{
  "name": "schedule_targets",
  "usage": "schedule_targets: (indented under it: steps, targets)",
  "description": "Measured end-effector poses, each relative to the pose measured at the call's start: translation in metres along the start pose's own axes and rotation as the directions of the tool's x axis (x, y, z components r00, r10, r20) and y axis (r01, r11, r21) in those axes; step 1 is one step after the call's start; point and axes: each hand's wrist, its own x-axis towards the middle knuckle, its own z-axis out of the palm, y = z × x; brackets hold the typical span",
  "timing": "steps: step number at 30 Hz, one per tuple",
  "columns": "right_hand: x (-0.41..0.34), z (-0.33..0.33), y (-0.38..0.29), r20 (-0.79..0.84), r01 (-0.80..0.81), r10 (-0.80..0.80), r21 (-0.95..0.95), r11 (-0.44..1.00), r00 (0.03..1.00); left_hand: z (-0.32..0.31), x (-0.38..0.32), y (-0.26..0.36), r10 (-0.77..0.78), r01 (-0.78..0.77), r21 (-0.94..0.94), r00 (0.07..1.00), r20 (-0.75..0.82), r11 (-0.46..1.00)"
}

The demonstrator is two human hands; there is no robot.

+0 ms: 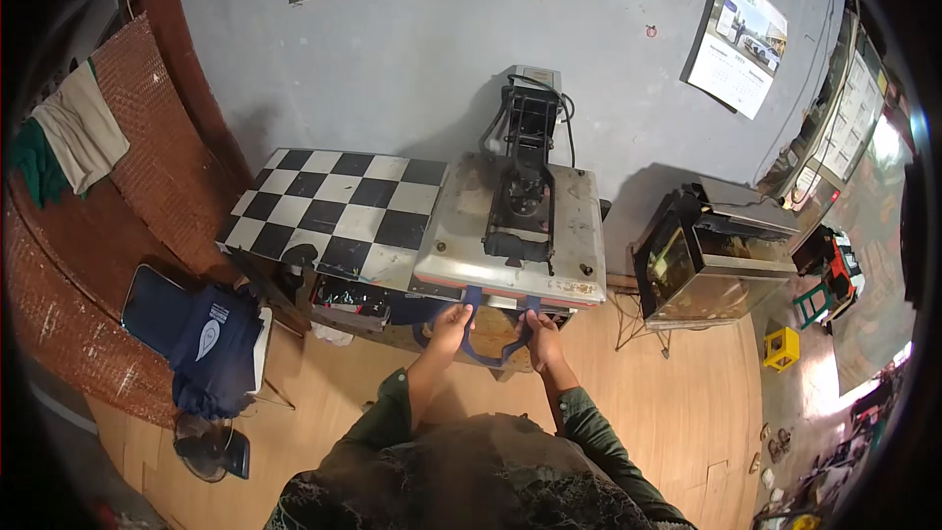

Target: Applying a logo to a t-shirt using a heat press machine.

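A heat press (pixel 515 221) with a metal upper platen stands on the table in front of me, its platen lowered. Navy fabric straps (pixel 486 361), like a tote bag's handles, come out from under its front edge and hang in a loop. My left hand (pixel 449 333) pinches the left side of the loop between thumb and fingers. On the right side, my right hand (pixel 544 342) grips the strap close to the platen edge. Whatever the straps join to beneath the platen is hidden. More navy cloth (pixel 416 309) shows below the table edge, left of my left hand.
A checkered tabletop (pixel 346 199) adjoins the press, above an open drawer (pixel 352 302) of small items. Printed navy bags (pixel 217 346) drape a chair at left, near a fan (pixel 202 445). A glass tank (pixel 721 283) stands at right. A calendar (pixel 739 44) hangs on the wall.
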Motion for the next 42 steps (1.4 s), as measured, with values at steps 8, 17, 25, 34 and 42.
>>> schedule_targets:
  steps: [8,17,25,34,42]
  targets:
    - [-0.021,-0.001,-0.001,0.005,-0.064,0.064,0.093,0.994,0.998,0.001,-0.042,0.008,-0.075,0.074,-0.061,0.997,-0.003,0.995]
    - [-0.035,-0.012,0.008,0.042,-0.116,0.112,0.108,0.987,0.993,0.004,-0.051,-0.016,-0.072,0.071,-0.111,0.997,-0.003,0.991]
    - [-0.047,-0.015,-0.003,0.152,-0.187,0.173,0.087,0.978,0.973,0.017,-0.05,-0.009,-0.098,0.105,-0.177,0.994,0.048,0.979]
    - [-0.023,0.002,-0.027,0.124,-0.207,0.203,0.019,0.978,0.971,0.015,-0.011,0.022,-0.174,0.168,-0.143,0.984,-0.029,0.975]
    - [0.007,0.005,-0.026,0.139,-0.127,0.125,0.005,0.992,0.982,0.02,0.005,0.018,-0.12,0.118,-0.066,0.993,-0.018,0.991]
